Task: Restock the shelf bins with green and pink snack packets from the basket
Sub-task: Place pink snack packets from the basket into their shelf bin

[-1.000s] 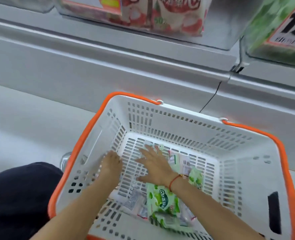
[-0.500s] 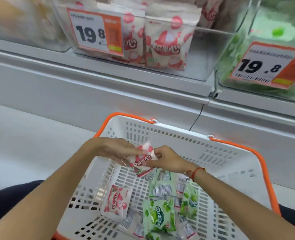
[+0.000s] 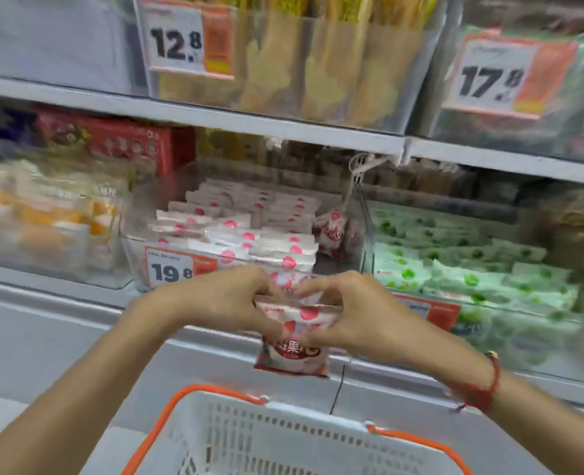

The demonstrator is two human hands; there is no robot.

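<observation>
Both hands hold a small stack of pink snack packets in front of the shelf, above the white basket with its orange rim. My left hand grips the stack's left side and my right hand grips its right side, fingers curled round the top edge. Just behind the hands stands the clear bin of pink packets with a 19.8 price tag. To its right is the clear bin of green packets. The basket's contents are out of view.
An orange-packet bin sits left of the pink bin. The upper shelf holds yellow snack bags behind a 12.8 tag and another bin tagged 17.8. A metal hook hangs between the pink and green bins.
The hands rose from the basket with pink packets, from basket height up to the front of the pink bin. The view tilted upward, revealing the shelves.
</observation>
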